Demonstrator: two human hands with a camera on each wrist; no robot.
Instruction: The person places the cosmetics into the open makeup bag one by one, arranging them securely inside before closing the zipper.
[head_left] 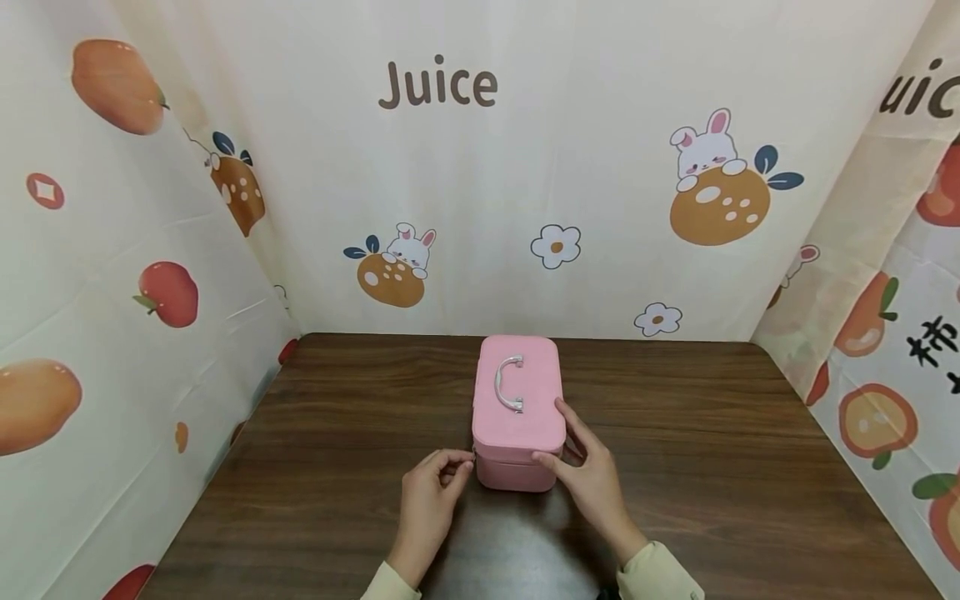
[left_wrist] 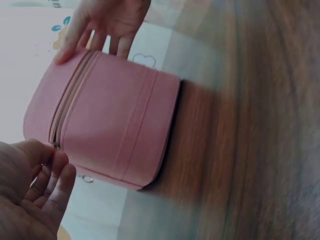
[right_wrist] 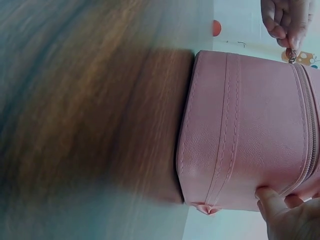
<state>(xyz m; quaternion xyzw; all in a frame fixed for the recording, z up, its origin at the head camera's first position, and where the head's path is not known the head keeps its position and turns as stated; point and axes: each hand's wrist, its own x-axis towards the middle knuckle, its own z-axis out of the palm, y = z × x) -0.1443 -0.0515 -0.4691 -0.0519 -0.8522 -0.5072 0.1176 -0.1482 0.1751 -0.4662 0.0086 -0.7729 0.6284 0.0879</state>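
Observation:
A pink case (head_left: 525, 429) with a silver handle (head_left: 499, 385) on its lid stands upright on the table. A zipper (left_wrist: 70, 102) runs around its upper part. At the case's near left corner, my left hand (head_left: 429, 504) pinches the small metal zipper pull (right_wrist: 292, 58) between thumb and fingers. My right hand (head_left: 596, 483) holds the near right corner, its thumb on the front and its fingers along the right side. The lid lies down on the body. The inside of the case is hidden.
Dark wood-grain table (head_left: 360, 400) surface extends around the case. A white curtain (head_left: 480, 167) printed with fruit, rabbits and flowers hangs behind the table, with similar cloth on the left and right sides.

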